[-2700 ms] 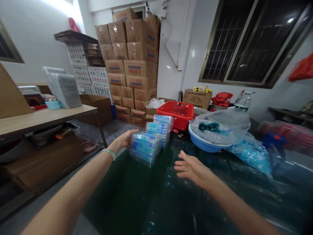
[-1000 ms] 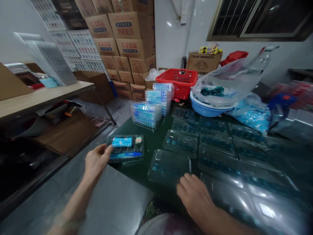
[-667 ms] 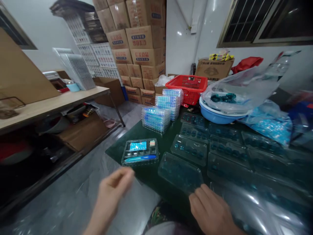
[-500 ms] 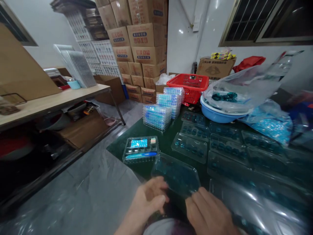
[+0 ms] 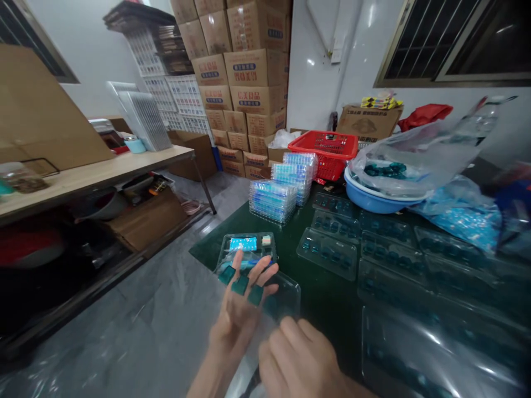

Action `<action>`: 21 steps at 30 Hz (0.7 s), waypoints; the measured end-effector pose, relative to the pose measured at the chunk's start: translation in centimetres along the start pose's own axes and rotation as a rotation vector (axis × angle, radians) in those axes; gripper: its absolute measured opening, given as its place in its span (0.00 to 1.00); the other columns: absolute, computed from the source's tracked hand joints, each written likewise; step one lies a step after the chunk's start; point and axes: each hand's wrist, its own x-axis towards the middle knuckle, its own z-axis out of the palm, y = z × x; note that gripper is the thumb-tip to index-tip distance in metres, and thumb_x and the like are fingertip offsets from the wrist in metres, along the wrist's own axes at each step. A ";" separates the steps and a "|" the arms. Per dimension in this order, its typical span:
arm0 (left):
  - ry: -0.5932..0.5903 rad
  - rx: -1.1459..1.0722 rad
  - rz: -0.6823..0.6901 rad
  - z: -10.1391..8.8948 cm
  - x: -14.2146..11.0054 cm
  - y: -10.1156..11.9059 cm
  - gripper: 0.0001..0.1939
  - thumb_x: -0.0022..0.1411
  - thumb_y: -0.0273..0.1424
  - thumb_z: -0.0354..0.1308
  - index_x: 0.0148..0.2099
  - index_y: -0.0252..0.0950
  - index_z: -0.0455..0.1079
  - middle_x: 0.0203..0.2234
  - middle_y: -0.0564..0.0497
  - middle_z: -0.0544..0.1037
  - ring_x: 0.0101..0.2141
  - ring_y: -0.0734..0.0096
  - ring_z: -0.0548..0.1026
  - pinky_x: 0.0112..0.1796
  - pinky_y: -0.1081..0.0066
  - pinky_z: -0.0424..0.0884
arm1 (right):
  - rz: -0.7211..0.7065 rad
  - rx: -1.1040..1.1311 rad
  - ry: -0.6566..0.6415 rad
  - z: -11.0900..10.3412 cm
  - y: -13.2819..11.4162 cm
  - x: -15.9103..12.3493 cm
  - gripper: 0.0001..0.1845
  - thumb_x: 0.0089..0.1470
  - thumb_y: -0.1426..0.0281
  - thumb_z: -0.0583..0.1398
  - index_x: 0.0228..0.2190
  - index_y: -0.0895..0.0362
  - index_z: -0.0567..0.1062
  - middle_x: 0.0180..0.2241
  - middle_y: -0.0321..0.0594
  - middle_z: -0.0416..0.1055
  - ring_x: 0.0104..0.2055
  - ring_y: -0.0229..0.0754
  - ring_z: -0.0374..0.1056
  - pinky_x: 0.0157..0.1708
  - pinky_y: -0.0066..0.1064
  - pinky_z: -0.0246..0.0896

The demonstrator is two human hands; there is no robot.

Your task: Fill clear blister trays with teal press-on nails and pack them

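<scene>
- The left hand (image 5: 236, 318) is raised with its fingers spread wide, not clenched, beneath a tilted clear plastic tray (image 5: 286, 296).
- Three teal pieces (image 5: 239, 285) in that tray show across the left fingers.
- The right hand (image 5: 296, 354) has its fingers curled, grasping the tray's near edge.
- Just beyond the left fingertips, a filled tray (image 5: 246, 246) lies on the dark green-topped table (image 5: 332, 315), holding a pale blue card (image 5: 243, 244) and a blue stick-like item.
- Farther beyond the fingers stand stacks of clear trays (image 5: 272, 202).
- To the right of the fingers, rows of open clear trays with teal pieces (image 5: 332, 254) cover the table.
- Well beyond them are a red plastic basket (image 5: 323, 148) and a blue basin (image 5: 373, 196).
</scene>
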 end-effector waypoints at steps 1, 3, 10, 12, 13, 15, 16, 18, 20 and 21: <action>-0.013 0.001 -0.003 -0.3 0.1 0.4 0.50 0.42 0.46 0.60 0.62 0.46 0.36 0.56 0.39 0.57 0.55 0.43 0.53 0.49 0.48 0.50 | 0.023 0.015 -0.006 0.1 -0.1 0.3 0.12 0.47 0.79 0.50 0.16 0.58 0.60 0.15 0.35 0.54 0.19 0.36 0.50 0.21 0.34 0.32; -0.019 0.002 0.001 -0.9 0.3 1.2 0.48 0.44 0.47 0.58 0.62 0.45 0.37 0.55 0.38 0.58 0.54 0.43 0.54 0.50 0.48 0.49 | 0.066 0.032 -0.012 0.2 -0.1 0.6 0.10 0.46 0.78 0.52 0.17 0.58 0.62 0.15 0.34 0.54 0.19 0.36 0.50 0.21 0.33 0.34; 0.034 -0.013 0.008 -1.4 0.8 2.5 0.41 0.49 0.47 0.54 0.61 0.46 0.40 0.55 0.41 0.59 0.53 0.45 0.58 0.52 0.49 0.46 | 0.085 0.021 0.038 0.2 0.8 0.3 0.12 0.48 0.71 0.57 0.37 0.61 0.71 0.31 0.46 0.69 0.33 0.46 0.63 0.26 0.35 0.53; 0.035 -0.015 -0.006 -1.1 0.8 2.1 0.43 0.48 0.48 0.54 0.61 0.46 0.40 0.55 0.40 0.59 0.53 0.43 0.57 0.51 0.47 0.45 | 0.097 0.010 0.059 0.3 1.1 0.3 0.12 0.48 0.74 0.57 0.38 0.60 0.71 0.33 0.47 0.70 0.36 0.48 0.64 0.29 0.36 0.56; 0.034 -0.017 -0.014 -1.0 0.7 1.9 0.43 0.47 0.48 0.55 0.61 0.45 0.39 0.55 0.39 0.58 0.53 0.42 0.57 0.51 0.46 0.45 | 0.096 0.014 0.069 0.4 1.2 0.2 0.12 0.48 0.75 0.56 0.37 0.60 0.72 0.33 0.47 0.70 0.36 0.48 0.64 0.30 0.37 0.57; 0.030 -0.011 -0.006 -1.0 0.6 1.7 0.44 0.47 0.49 0.54 0.62 0.45 0.39 0.56 0.39 0.58 0.53 0.42 0.56 0.52 0.46 0.44 | 0.089 0.038 0.082 0.5 1.2 0.3 0.11 0.49 0.77 0.54 0.36 0.59 0.73 0.32 0.46 0.71 0.36 0.46 0.65 0.30 0.37 0.58; 0.023 0.001 0.003 -1.1 0.6 1.9 0.43 0.47 0.49 0.54 0.62 0.45 0.39 0.56 0.40 0.58 0.53 0.43 0.56 0.52 0.47 0.45 | 0.084 0.048 0.083 0.5 1.3 0.2 0.11 0.50 0.77 0.54 0.35 0.59 0.73 0.32 0.46 0.71 0.36 0.46 0.65 0.30 0.37 0.59; -0.003 0.052 0.015 -1.5 0.7 2.8 0.42 0.48 0.49 0.53 0.62 0.46 0.39 0.56 0.41 0.58 0.53 0.45 0.57 0.52 0.47 0.46 | 0.073 0.054 0.049 0.4 1.4 0.0 0.11 0.50 0.76 0.54 0.36 0.59 0.73 0.33 0.46 0.71 0.36 0.47 0.65 0.31 0.38 0.59; -0.043 0.148 0.017 -1.9 1.2 4.6 0.43 0.48 0.49 0.53 0.62 0.45 0.39 0.55 0.41 0.58 0.53 0.45 0.58 0.51 0.47 0.47 | 0.078 0.043 -0.016 0.1 1.7 -0.6 0.13 0.49 0.74 0.56 0.40 0.59 0.71 0.35 0.48 0.70 0.38 0.48 0.65 0.32 0.40 0.60; -0.063 0.212 0.024 -2.2 1.8 5.7 0.43 0.47 0.48 0.53 0.62 0.44 0.39 0.56 0.40 0.58 0.53 0.45 0.58 0.51 0.47 0.48 | 0.083 0.038 -0.046 0.0 1.9 -0.9 0.15 0.49 0.74 0.56 0.41 0.59 0.71 0.36 0.48 0.70 0.38 0.49 0.65 0.33 0.40 0.60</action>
